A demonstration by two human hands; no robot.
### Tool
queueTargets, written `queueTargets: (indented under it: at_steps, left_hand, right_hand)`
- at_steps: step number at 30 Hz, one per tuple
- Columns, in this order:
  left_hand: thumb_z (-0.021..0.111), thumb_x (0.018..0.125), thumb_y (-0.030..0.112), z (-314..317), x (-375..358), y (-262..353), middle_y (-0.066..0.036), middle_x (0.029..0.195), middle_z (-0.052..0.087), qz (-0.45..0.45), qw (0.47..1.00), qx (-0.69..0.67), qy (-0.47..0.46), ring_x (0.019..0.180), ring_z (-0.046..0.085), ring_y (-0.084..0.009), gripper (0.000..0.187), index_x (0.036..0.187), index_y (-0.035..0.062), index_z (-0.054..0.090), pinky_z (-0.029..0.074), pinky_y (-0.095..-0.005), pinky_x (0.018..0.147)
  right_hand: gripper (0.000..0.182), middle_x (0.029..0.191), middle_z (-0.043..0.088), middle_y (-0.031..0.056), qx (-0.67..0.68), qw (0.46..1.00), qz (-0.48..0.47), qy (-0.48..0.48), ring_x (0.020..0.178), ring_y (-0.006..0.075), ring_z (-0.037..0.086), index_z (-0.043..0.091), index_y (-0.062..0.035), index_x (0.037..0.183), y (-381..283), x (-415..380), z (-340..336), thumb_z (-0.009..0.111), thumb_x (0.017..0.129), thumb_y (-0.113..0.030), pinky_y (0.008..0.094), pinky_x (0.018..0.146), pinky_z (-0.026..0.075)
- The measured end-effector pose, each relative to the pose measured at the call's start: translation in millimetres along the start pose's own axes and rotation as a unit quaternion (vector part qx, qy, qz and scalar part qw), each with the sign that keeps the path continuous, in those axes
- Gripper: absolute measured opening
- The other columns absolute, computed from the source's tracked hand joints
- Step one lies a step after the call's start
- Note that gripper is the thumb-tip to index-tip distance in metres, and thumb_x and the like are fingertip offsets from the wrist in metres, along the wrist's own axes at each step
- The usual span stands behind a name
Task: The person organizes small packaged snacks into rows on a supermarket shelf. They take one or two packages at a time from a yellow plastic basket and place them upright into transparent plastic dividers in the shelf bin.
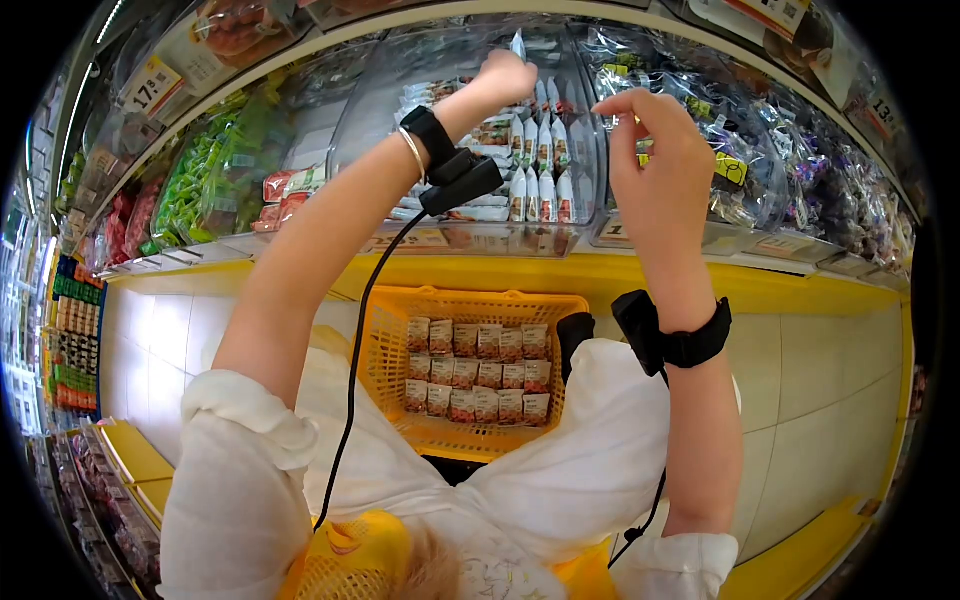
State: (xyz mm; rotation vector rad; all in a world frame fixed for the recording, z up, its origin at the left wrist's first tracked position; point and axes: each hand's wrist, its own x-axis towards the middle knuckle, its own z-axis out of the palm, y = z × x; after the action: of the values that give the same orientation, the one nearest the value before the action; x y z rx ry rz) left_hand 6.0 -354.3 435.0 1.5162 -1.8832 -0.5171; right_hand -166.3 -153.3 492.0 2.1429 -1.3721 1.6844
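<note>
My left hand [508, 78] reaches over a clear bin in the shelf, its fingers closed on a small snack packet [518, 45] whose pale tip sticks up above them. Below it, rows of similar slim packets [545, 145] stand upright, with others lying flat to their left. My right hand [662, 145] hovers at the bin's right side, near the clear divider. Its fingers are bent and apart, and nothing shows between them. Both wrists wear black straps with small devices.
A yellow basket [375, 370] on the floor between my legs holds rows of small packets [488, 374]. Green-wrapped snacks [205, 190] fill a bin to the left; dark, shiny packets [800, 180] lie to the right. A black cable [352, 380] hangs from the left wrist device.
</note>
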Motion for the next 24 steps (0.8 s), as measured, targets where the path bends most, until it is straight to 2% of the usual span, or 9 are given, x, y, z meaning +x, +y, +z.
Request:
queueTargets:
  at_steps: [6,8,10,12,13,16,19,20,24]
  left_hand:
    - [0.043,0.087,0.022,-22,-21,41,-0.018,0.084,0.065,-0.053,0.991,0.067,-0.103,0.081,0.066,-0.0277,0.035,0.088,-0.01,0.057,0.051,-0.0383,0.07]
    - [0.04,0.091,0.022,-10,-2,7,-0.018,0.088,0.063,-0.08,0.973,-0.187,-0.107,0.083,0.066,-0.0256,0.034,0.096,-0.0092,0.052,0.054,-0.036,0.071]
    - [0.036,0.093,0.02,-11,7,-6,-0.019,0.093,0.063,-0.11,0.973,-0.159,-0.124,0.085,0.066,-0.0234,0.033,0.104,-0.0091,0.049,0.055,-0.0332,0.074]
    - [0.035,0.094,0.019,-14,22,-34,-0.019,0.092,0.063,0.079,0.976,-0.048,-0.197,0.086,0.065,-0.0246,0.033,0.1,-0.0092,0.051,0.055,-0.034,0.075]
    - [0.035,0.094,0.019,-17,19,-32,-0.018,0.092,0.063,0.062,0.975,-0.052,-0.206,0.086,0.065,-0.025,0.034,0.097,-0.0091,0.053,0.055,-0.0342,0.076]
    - [0.035,0.093,0.018,-22,-10,5,-0.017,0.092,0.064,-0.108,0.976,-0.159,-0.1,0.084,0.065,-0.0249,0.034,0.096,-0.0091,0.055,0.054,-0.0343,0.076]
    - [0.039,0.088,0.017,-23,-12,-12,-0.018,0.092,0.065,-0.074,0.981,-0.101,-0.149,0.084,0.064,-0.0245,0.033,0.093,-0.0089,0.059,0.053,-0.0354,0.075]
    - [0.04,0.087,0.016,-27,-4,-13,-0.017,0.089,0.065,0.017,0.984,0.087,-0.154,0.083,0.064,-0.0229,0.032,0.088,-0.0087,0.061,0.053,-0.0345,0.073]
    - [0.041,0.088,0.017,-19,2,-9,-0.015,0.086,0.066,-0.044,0.991,0.018,-0.127,0.078,0.065,-0.0205,0.033,0.087,-0.0079,0.062,0.053,-0.0317,0.069]
  right_hand:
    - [0.011,0.071,0.056,0.0053,0.015,1.0,-0.007,0.025,0.056,0.0231,0.054,0.061,-0.0095,0.078,0,3,-3,0.056,0.077,0.0,0.0332,0.053,0.043]
    - [0.011,0.071,0.056,0.0051,0.017,0.999,-0.007,0.03,0.056,0.023,0.054,0.061,-0.0094,0.077,0,2,-3,0.056,0.077,0.0,0.033,0.053,0.043]
    - [0.011,0.072,0.057,0.005,0.028,0.999,-0.012,0.02,0.056,0.0226,0.055,0.061,-0.0091,0.077,0,0,-2,0.056,0.077,0.0,0.0331,0.052,0.043]
    - [0.01,0.072,0.057,0.0049,0.034,0.999,-0.023,0.022,0.057,0.0222,0.055,0.061,-0.0094,0.078,1,-1,-1,0.056,0.077,-0.001,0.033,0.051,0.043]
    - [0.01,0.072,0.057,0.0048,0.031,0.999,-0.015,0.019,0.056,0.0222,0.055,0.061,-0.0098,0.078,0,-2,0,0.056,0.077,-0.001,0.0329,0.051,0.043]
    - [0.01,0.072,0.056,0.0045,0.021,1.0,-0.008,0.021,0.056,0.0224,0.054,0.061,-0.0109,0.078,1,-2,0,0.056,0.078,-0.002,0.0328,0.051,0.043]
    - [0.01,0.072,0.056,0.0042,0.013,1.0,0.001,0.01,0.056,0.0231,0.054,0.061,-0.0116,0.078,-1,-2,1,0.056,0.078,-0.003,0.0329,0.051,0.043]
    - [0.01,0.072,0.056,0.0041,0.006,1.0,0.011,-0.006,0.057,0.0236,0.054,0.061,-0.0118,0.078,-2,-2,0,0.056,0.078,-0.003,0.0331,0.052,0.043]
    - [0.01,0.072,0.056,0.004,0.016,1.0,0.004,0.0,0.058,0.0239,0.054,0.061,-0.0115,0.078,-3,-2,5,0.055,0.078,-0.003,0.0333,0.053,0.043]
